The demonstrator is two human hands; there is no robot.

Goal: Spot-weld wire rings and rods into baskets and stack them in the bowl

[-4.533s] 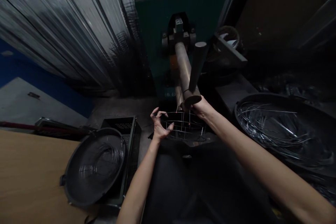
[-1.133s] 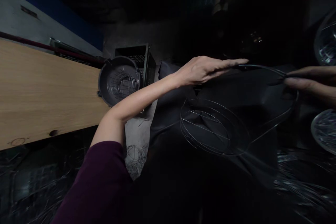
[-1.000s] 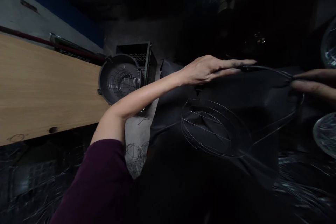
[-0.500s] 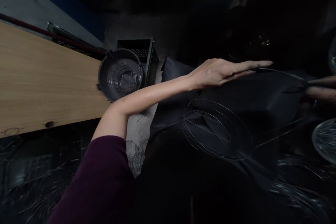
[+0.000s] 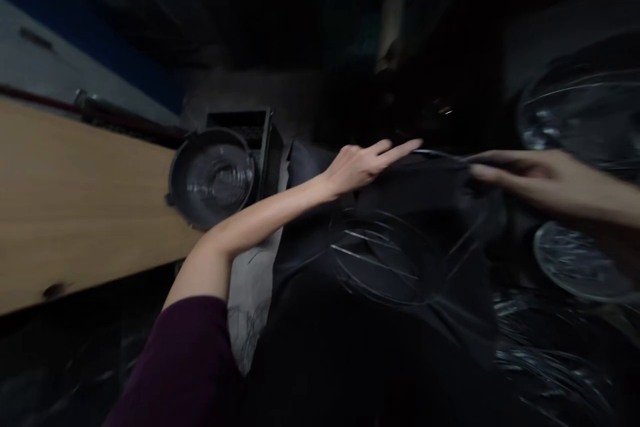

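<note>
Right hand [image 5: 545,180] pinches a thin steel wire [image 5: 440,155], motion-blurred; left hand [image 5: 355,170] open, fingers extended just beside it. Nearby: a wooden workbench [image 5: 75,200], a round black pan [image 5: 174,177] of wire coils, a black plastic crate [image 5: 265,147], and a wire-frame basket [image 5: 380,260] on a dark apron [image 5: 320,347].

A long sleeve of deep plum fabric [image 5: 175,367] is worn on the left arm, and the forearm beyond it is left bare. Slender, tapering fingers [image 5: 395,153] are seen on the left hand [image 5: 353,170]. The right hand [image 5: 550,180] is blurred. A black garment [image 5: 310,373] is worn over the lap, its folds barely discernible in shadow.
</note>
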